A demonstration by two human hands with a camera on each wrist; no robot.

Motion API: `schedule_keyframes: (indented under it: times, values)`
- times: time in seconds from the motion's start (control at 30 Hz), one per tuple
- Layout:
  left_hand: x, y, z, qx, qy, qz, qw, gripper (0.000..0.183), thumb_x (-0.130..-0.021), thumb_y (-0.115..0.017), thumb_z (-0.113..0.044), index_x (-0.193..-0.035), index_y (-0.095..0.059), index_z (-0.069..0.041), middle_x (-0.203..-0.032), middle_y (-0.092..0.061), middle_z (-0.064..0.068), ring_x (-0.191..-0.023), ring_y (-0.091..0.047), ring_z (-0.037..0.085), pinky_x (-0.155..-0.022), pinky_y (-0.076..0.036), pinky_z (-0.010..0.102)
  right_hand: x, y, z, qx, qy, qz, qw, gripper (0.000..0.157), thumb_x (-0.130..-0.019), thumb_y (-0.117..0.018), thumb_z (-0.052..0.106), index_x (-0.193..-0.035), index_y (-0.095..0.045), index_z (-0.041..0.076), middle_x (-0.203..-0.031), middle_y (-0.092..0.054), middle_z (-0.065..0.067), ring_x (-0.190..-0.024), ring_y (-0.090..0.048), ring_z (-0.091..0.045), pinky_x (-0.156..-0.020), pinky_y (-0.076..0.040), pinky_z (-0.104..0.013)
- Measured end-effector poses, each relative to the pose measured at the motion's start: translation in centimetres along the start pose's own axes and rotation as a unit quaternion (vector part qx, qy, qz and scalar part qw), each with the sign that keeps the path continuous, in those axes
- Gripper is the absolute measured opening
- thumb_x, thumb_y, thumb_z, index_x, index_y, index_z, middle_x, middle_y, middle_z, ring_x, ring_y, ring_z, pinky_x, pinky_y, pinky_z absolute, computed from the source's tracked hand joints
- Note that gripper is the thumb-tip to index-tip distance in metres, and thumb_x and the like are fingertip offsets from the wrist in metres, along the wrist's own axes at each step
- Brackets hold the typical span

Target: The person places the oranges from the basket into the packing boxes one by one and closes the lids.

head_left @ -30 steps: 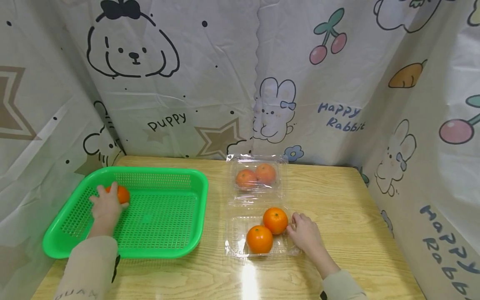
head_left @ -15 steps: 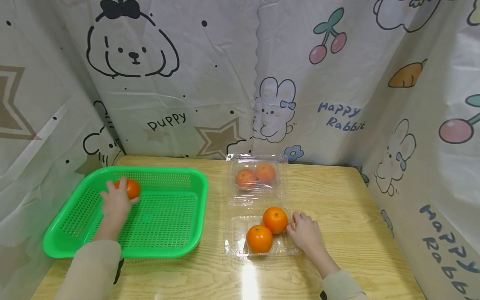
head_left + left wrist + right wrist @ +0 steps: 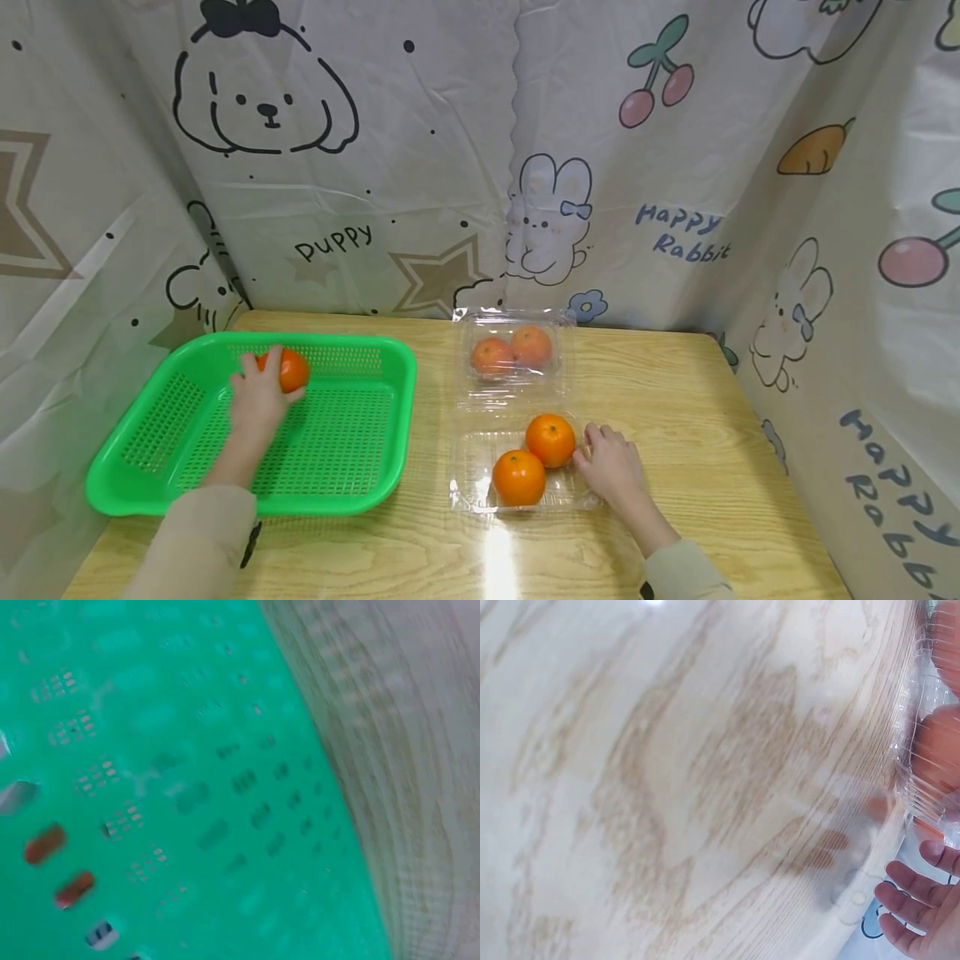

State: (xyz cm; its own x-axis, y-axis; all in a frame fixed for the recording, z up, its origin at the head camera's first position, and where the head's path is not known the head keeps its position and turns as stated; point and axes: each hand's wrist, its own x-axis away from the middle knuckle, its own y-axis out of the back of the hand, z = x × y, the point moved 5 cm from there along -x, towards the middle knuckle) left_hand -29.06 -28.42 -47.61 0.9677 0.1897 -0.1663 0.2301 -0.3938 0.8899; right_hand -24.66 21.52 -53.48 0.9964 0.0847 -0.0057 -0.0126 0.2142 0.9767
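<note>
My left hand (image 3: 257,400) grips an orange (image 3: 296,371) inside the green basket (image 3: 408,400), near its back wall. The left wrist view shows only blurred green basket mesh (image 3: 135,720) and wood grain, not the hand. By the right edge of a clear plastic clamshell box (image 3: 472,446), my right hand (image 3: 610,465) rests with loosely bent fingers. Two oranges lie in that box, a rear orange (image 3: 551,441) and a front orange (image 3: 519,478). In the right wrist view the fingers (image 3: 907,907) are spread beside the plastic and grip nothing visible.
Behind the box, two paler-looking oranges (image 3: 513,354) show through clear plastic. Everything stands on a wood-grain table (image 3: 667,392). A printed curtain (image 3: 420,150) encloses its back and sides.
My left hand has moved to the right and slightly back within the basket, carrying the orange along. The right hand and the box have stayed put.
</note>
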Motion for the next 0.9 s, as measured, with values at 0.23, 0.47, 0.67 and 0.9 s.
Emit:
schedule_keyframes:
  times: [0.23,0.47,0.67,0.9]
  values:
    - [0.2,0.2,-2.6,-0.005,-0.038,-0.016,0.9991,0.074,-0.078,-0.072,-0.026,-0.135,-0.031,-0.006,-0.124,-0.023,0.035,-0.097,-0.036,0.057,-0.057,-0.046,0.060,0.0,0.0,0.0,-0.001,0.002,-0.002,1.000,0.022,-0.081,-0.057,0.032,-0.087,-0.048,0.013,-0.078,-0.047,-0.003,-0.073,-0.048,-0.023,-0.063,-0.039,-0.039]
    - [0.6,0.2,-5.0,-0.019,-0.088,-0.046,0.9949,0.070,-0.076,-0.071,-0.031,-0.132,-0.037,-0.007,-0.121,-0.030,0.032,-0.094,-0.041,0.054,-0.052,-0.047,0.057,0.1,0.1,0.0,-0.008,-0.002,-0.007,1.000,0.021,-0.081,-0.056,0.032,-0.087,-0.049,0.013,-0.078,-0.047,-0.003,-0.073,-0.048,-0.023,-0.063,-0.038,-0.037]
    - [0.9,0.3,-6.7,-0.026,-0.124,-0.067,0.9896,0.069,-0.075,-0.071,-0.031,-0.132,-0.039,-0.009,-0.121,-0.032,0.030,-0.094,-0.042,0.052,-0.050,-0.049,0.054,0.1,0.0,0.0,-0.012,-0.003,-0.008,1.000,0.021,-0.081,-0.057,0.032,-0.086,-0.048,0.013,-0.078,-0.047,-0.003,-0.071,-0.047,-0.022,-0.062,-0.037,-0.037]
    - [1.3,0.3,-8.7,-0.020,-0.149,-0.086,0.9849,0.070,-0.073,-0.073,-0.032,-0.131,-0.041,-0.010,-0.119,-0.035,0.027,-0.092,-0.044,0.047,-0.050,-0.050,0.051,0.0,0.1,0.0,-0.014,0.003,-0.010,1.000,0.022,-0.081,-0.057,0.031,-0.087,-0.048,0.012,-0.079,-0.048,-0.003,-0.072,-0.047,-0.022,-0.063,-0.039,-0.039]
